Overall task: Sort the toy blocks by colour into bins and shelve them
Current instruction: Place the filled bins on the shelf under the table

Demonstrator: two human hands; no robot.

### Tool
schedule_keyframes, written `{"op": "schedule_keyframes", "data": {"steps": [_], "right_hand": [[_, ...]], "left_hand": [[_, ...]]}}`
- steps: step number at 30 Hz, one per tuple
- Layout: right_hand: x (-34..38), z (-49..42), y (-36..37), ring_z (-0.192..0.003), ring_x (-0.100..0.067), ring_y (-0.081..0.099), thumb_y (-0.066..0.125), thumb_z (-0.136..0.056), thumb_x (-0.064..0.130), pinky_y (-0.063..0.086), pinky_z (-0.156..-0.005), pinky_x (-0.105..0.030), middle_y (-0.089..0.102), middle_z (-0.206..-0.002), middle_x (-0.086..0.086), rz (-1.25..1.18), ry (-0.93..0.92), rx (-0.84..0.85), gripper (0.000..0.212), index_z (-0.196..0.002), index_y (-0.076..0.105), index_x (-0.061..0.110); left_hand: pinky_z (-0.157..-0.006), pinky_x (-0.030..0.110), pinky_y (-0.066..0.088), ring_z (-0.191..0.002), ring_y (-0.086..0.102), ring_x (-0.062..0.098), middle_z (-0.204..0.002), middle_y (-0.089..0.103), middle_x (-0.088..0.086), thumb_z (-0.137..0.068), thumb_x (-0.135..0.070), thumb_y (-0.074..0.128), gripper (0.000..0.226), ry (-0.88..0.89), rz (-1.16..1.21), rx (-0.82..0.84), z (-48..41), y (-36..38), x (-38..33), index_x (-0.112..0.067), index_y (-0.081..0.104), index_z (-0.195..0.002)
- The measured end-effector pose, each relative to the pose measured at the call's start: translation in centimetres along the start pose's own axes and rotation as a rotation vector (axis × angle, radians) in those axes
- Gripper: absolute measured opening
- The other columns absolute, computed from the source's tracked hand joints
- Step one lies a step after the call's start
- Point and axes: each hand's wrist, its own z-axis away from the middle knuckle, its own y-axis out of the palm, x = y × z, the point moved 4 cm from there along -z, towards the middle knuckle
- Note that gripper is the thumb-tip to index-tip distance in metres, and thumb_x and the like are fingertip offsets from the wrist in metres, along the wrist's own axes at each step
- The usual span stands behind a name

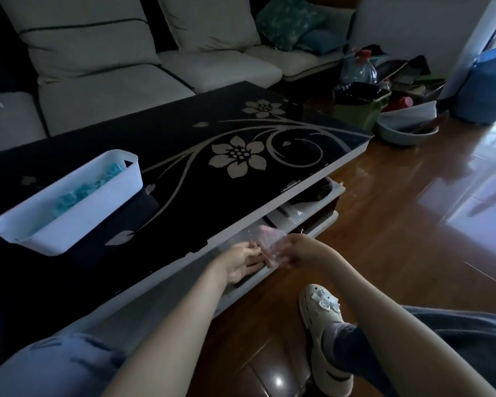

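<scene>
Curled over the right side of a pink bundle (269,239), the right hand (295,247) grasps it at the front edge of the coffee table (184,133); the left hand (242,260) touches the bundle's near side, palm up, but blur hides whether those fingers clasp it or merely prop it. The bundle sits just under the tabletop, at the mouth of the table's lower shelf (321,224); it looks like thin clear wrapping around pink blocks, though the smear makes that a guess. If so, it should be light, soft-sided and apt to sag or spill from a corner; cradling it from beneath, opening upward, seems wisest.

A pale shoe (324,319) rests on the glossy wooden floor (398,239) in front of the table. On the tabletop, left of the hands, a white bin (78,222) holds blue blocks (69,197); the top is black, shiny and flower-patterned, probably slick enough for a bin to slide. Behind the table stands a pale sofa (212,64); off its far right corner, a green bucket (355,113) sits among clutter; the room is dim.
</scene>
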Motion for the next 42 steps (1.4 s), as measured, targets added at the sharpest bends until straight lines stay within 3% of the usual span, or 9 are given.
{"op": "schedule_keyframes", "data": {"steps": [5,9,12,18,22,28,33,39,42], "right_hand": [[-0.3,-4.1,2.1,-0.056,-0.012,0.06,0.05,-0.091,-0.001,0.048,-0.049,-0.021,0.064,-0.079,-0.008,-0.057,-0.023,0.049,0.014,-0.092,0.06,0.009],[-0.5,-5.7,2.9,-0.053,-0.012,0.056,0.048,-0.092,-0.002,0.045,-0.044,-0.019,0.06,-0.072,-0.009,-0.178,0.044,0.061,0.012,-0.09,0.059,0.002],[-1.5,-6.8,2.6,-0.052,-0.013,0.056,0.049,-0.091,-0.003,0.046,-0.047,-0.02,0.059,-0.068,-0.008,-0.239,0.089,0.031,0.01,-0.095,0.057,0.001],[-1.4,-7.5,2.5,-0.097,-0.022,0.062,0.056,-0.087,-0.007,0.057,-0.076,-0.025,0.052,-0.12,-0.009,-0.402,-0.049,-0.024,0.052,-0.131,0.04,0.016],[-1.1,-7.6,2.5,-0.102,-0.02,0.058,0.058,-0.086,0.003,0.055,-0.081,-0.029,0.048,-0.127,-0.005,-0.041,-0.084,-0.182,0.059,-0.14,0.036,0.013],[-1.5,-5.5,2.3,-0.132,-0.029,0.028,0.061,-0.089,0.028,0.032,-0.105,-0.042,0.035,-0.145,-0.008,0.632,-0.288,-0.404,0.066,-0.145,0.03,0.013],[0.4,-2.4,3.5,-0.123,-0.025,0.042,0.045,-0.097,0.022,0.038,-0.098,-0.034,0.05,-0.129,-0.008,0.681,-0.464,-0.428,0.034,-0.128,0.051,0.009],[4.3,2.9,7.5,-0.056,-0.012,0.049,0.045,-0.092,0.009,0.04,-0.056,-0.029,0.061,-0.076,-0.001,0.643,-0.758,-0.278,0.019,-0.092,0.064,0.008],[6.7,5.9,10.4,-0.047,-0.01,0.045,0.048,-0.091,0.009,0.039,-0.049,-0.033,0.054,-0.061,0.005,0.663,-0.865,-0.222,0.017,-0.089,0.065,0.008]], "left_hand": [[-0.07,0.024,0.058,-0.088,0.064,0.021,-0.098,0.065,0.012,-0.096,0.007,0.039,0.028,0.033,0.119,-0.039,-2.3,-1.4,0.4,-0.003,0.055,-0.116],[-0.074,0.023,0.053,-0.087,0.062,0.018,-0.096,0.063,0.009,-0.095,0.013,0.032,0.037,0.054,0.144,-0.101,-3.3,-1.9,0.7,-0.003,0.051,-0.123],[-0.086,0.027,0.049,-0.106,0.059,0.024,-0.119,0.059,0.013,-0.093,0.017,0.028,0.052,0.067,0.17,-0.125,-4.2,-1.3,1.1,-0.001,0.036,-0.141],[-0.105,0.033,0.039,-0.128,0.043,0.024,-0.145,0.039,0.008,-0.093,0.013,0.033,0.061,0.121,0.007,-0.3,-5.4,-1.0,1.2,-0.015,0.025,-0.147],[-0.106,0.039,0.041,-0.125,0.046,0.021,-0.142,0.042,0.003,-0.092,0.006,0.039,0.057,0.12,-0.144,-0.397,-4.6,-1.5,1.3,-0.018,0.034,-0.143],[-0.093,0.031,0.049,-0.11,0.057,0.021,-0.122,0.058,0.007,-0.091,0.008,0.041,0.041,0.171,0.042,-0.475,-2.4,-1.0,1.6,-0.016,0.047,-0.124],[-0.079,0.03,0.048,-0.082,0.056,0.016,-0.096,0.06,0.006,-0.092,0.004,0.034,0.031,0.18,0.009,-0.6,1.2,-0.5,1.7,-0.011,0.056,-0.108],[-0.072,0.019,0.045,-0.091,0.06,0.012,-0.1,0.064,0.0,-0.092,0.001,0.034,0.033,0.464,-0.254,-0.688,8.6,-1.4,0.1,-0.016,0.061,-0.098],[-0.061,0.01,0.04,-0.08,0.056,0.004,-0.092,0.064,-0.005,-0.093,-0.001,0.036,0.029,0.576,-0.375,-0.715,12.4,-1.7,-1.0,-0.015,0.062,-0.094]]}}
